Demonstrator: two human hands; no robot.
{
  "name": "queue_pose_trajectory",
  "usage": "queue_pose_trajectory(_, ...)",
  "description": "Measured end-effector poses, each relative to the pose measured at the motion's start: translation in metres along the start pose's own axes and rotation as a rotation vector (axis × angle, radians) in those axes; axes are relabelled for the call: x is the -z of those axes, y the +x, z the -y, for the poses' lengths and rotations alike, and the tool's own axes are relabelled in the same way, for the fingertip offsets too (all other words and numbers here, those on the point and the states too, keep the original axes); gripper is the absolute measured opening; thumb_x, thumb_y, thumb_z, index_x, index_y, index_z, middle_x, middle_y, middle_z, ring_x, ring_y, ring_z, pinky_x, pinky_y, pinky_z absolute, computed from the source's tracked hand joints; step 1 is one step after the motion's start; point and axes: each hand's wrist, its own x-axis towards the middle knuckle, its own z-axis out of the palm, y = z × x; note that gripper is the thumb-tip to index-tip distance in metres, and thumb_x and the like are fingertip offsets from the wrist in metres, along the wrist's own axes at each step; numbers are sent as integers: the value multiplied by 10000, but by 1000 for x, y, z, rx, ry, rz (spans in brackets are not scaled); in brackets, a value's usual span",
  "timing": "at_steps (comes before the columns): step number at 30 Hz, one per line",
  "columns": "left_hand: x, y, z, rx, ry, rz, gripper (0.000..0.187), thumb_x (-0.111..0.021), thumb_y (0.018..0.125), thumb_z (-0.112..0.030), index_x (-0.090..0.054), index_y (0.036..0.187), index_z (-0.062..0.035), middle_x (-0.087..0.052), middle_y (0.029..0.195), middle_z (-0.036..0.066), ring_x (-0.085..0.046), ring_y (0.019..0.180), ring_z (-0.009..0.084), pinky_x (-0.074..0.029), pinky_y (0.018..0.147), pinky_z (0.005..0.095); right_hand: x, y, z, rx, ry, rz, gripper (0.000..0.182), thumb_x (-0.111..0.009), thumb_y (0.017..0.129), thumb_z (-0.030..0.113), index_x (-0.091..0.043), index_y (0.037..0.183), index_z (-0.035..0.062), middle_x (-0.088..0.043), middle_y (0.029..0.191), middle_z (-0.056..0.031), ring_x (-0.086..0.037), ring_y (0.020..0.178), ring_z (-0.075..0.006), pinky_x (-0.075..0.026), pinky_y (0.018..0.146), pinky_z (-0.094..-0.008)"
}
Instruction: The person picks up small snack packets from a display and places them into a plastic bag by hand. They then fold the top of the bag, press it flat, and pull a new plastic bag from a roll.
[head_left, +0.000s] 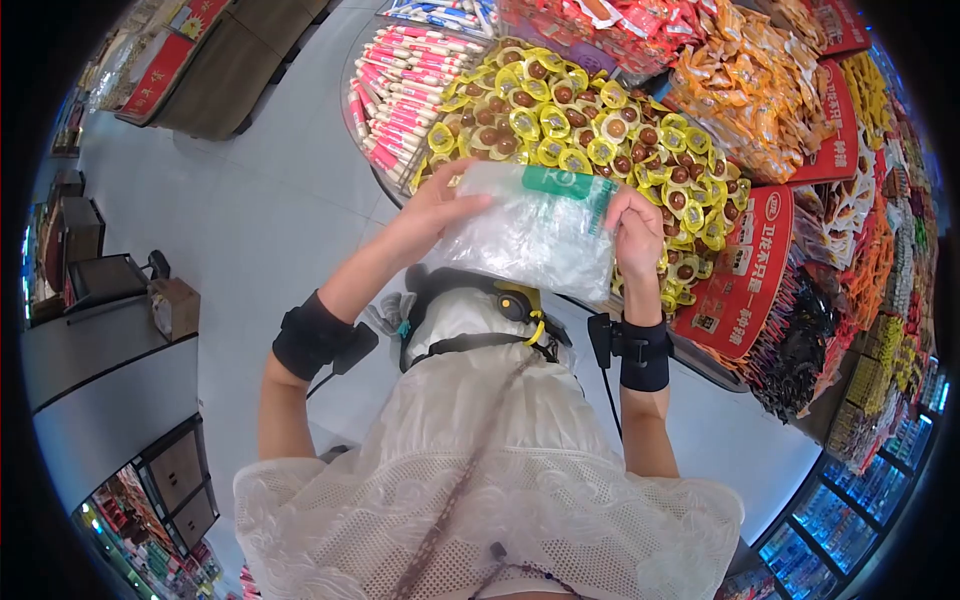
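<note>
A clear plastic bag (530,235) with a green printed band along its top edge is stretched between my two hands, in front of my body. My left hand (445,208) grips its left upper corner, thumb laid across the front. At the opposite corner, my right hand (637,228) pinches the bag with curled fingers. Just beyond the bag lies a heap of yellow-wrapped snacks with round brown pieces (550,110). The bag hides part of that heap. Close to my left hand are pink-and-white stick packets (405,95).
Orange snack packets (760,85) and red packets (650,30) fill bins farther back. A red sign (740,270) stands on the bin's right edge. Grey floor (270,220) lies to the left, with a small cardboard box (175,308) by a counter. Shelves of goods line the right.
</note>
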Motion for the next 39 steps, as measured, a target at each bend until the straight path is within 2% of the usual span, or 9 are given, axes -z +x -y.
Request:
queue_pose_trajectory(4,14,-19,-18,127,-84,86,527,-627,724,-131,-372,1173,-25,-490,1104,71,-489,990,146,-393,853,293,-24,21,0,43,16,14,156,-320,637,-50,-412,530,15,-424,592,-31,-383,600,-111,-285,586,-214)
queue_pose_trajectory(8,28,-41,-29,67,-129,63,369,-601,739,-90,-474,1073,6,-537,1036,72,-512,941,141,-398,819,279,-77,39,6,-123,334,-285,326,-321,855,165,-471,1089,-3,-499,1044,-127,-494,907,-195,-338,834,-255)
queue_pose_trajectory(9,33,-45,-32,26,-176,30,354,-602,739,-89,-484,1060,4,-544,1026,67,-515,933,138,-399,815,278,-84,42,0,-187,676,-121,569,-275,882,409,-214,1291,19,-314,1289,-114,-374,1132,-222,-260,964,-295)
queue_pose_trajectory(10,38,-50,-36,-14,-223,-2,338,-603,739,-88,-495,1046,1,-552,1015,63,-518,924,134,-400,811,276,-77,42,-27,-242,1192,222,763,-354,776,597,-246,1280,34,-324,1289,-105,-351,1151,-257,-253,975,-385)
queue_pose_trajectory(13,48,-59,-45,-263,-262,-190,346,-609,742,-93,-485,1054,-7,-551,1007,57,-522,910,130,-410,806,275,-153,41,-19,-248,956,192,1003,-406,602,746,-178,1306,70,-244,1330,-104,-248,1213,-270,-196,991,-448)
queue_pose_trajectory(19,105,-84,-45,-439,165,-323,379,-623,743,-156,-481,1055,5,-537,996,48,-498,933,137,-392,806,263,-239,64,-22,-316,485,20,342,-501,812,107,-428,1128,-2,-497,1079,-62,-481,957,-116,-386,812,-259)
queue_pose_trajectory(24,179,-112,-46,-597,-141,-82,342,-594,760,-155,-491,1042,9,-533,988,55,-485,920,111,-395,768,240,-265,76,-24,-277,146,161,238,-557,780,91,-525,993,-11,-573,885,-34,-514,797,-80,-412,699,-230)
queue_pose_trajectory(31,230,-131,-79,-467,224,-267,202,-505,832,-143,-555,941,20,-562,785,-23,-485,691,34,-388,607,181,-314,84,-19,-354,-112,311,213,-540,805,132,-540,955,-20,-579,872,-24,-512,784,-68,-411,696,-224)
queue_pose_trajectory(39,269,-144,-90,-572,134,-336,167,-500,835,-118,-580,905,11,-557,733,-36,-462,624,24,-370,558,162,-345,99,-44,-326,191,190,230,-454,832,61,-507,1037,-29,-570,887,-30,-524,779,-78,-422,695,-210)
